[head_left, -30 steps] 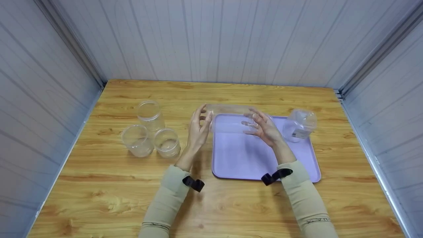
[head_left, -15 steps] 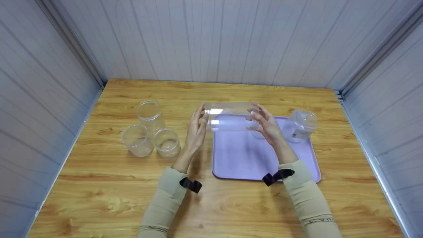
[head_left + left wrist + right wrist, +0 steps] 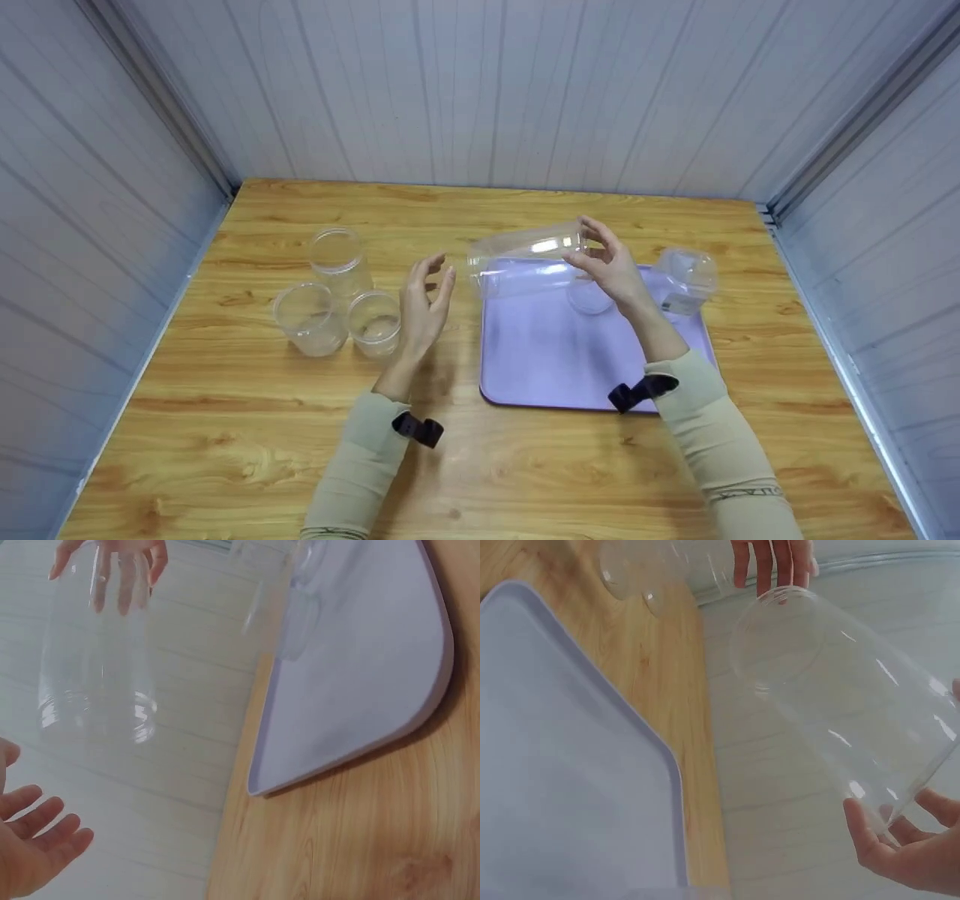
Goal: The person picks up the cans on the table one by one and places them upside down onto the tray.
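Observation:
My right hand [image 3: 616, 271] grips a tall clear plastic jar [image 3: 525, 259] by its closed end, thumb and fingers around it. The jar lies on its side in the air over the back of the lilac tray [image 3: 540, 360], its ringed open mouth toward the left. In the right wrist view the jar [image 3: 855, 690] slants, with the thumb of the right hand [image 3: 915, 847] at its base. My left hand [image 3: 426, 307] is apart from the mouth, its fingers loosely bent around nothing. In the left wrist view a gap separates the left hand [image 3: 37, 847] from the jar [image 3: 97, 667].
A clear squarish container [image 3: 686, 283] stands at the tray's back right. A small clear round piece [image 3: 590, 300] lies on the tray under the right hand. Three clear containers stand left: a tall one [image 3: 339, 262], a wide one [image 3: 311, 322], a short one [image 3: 375, 326]. White panels enclose the table.
The left hand has let go of the jar's mouth and drawn back left. The right hand has lifted its end of the jar, which now tilts up to the right.

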`<state>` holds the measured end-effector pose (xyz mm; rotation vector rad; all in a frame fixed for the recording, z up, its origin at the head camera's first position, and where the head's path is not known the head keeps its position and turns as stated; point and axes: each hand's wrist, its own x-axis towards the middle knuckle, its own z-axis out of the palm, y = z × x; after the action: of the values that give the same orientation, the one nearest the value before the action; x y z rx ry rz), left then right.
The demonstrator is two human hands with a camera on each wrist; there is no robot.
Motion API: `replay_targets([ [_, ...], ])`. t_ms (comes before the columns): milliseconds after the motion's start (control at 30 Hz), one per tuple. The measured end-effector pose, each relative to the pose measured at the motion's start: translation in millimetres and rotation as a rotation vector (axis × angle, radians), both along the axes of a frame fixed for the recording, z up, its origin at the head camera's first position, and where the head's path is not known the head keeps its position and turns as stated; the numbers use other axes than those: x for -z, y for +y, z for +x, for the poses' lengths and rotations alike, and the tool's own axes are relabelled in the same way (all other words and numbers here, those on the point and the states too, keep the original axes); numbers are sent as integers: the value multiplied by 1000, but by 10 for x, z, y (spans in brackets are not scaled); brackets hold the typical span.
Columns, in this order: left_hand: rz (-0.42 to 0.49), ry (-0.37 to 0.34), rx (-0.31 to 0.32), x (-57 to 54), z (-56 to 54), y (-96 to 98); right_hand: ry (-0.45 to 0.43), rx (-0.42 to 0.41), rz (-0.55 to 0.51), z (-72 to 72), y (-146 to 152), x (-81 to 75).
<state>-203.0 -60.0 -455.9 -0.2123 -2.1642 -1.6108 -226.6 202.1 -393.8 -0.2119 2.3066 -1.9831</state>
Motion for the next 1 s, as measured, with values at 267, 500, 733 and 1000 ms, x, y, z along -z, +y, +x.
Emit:
replay_targets([
  [267,-278,-103,-25,-28,12,-144,65,24,216,84,-134,-252],
  [500,-463,-142,6,-7,9,-292,157,36,396,-96,-110,6],
  [733,-617,-195,37,34,6,-493,211,13,497,-163,-183,42],
  [1000,-834,-285,97,22,-5,-654,244,13,577,-251,-212,90],
])
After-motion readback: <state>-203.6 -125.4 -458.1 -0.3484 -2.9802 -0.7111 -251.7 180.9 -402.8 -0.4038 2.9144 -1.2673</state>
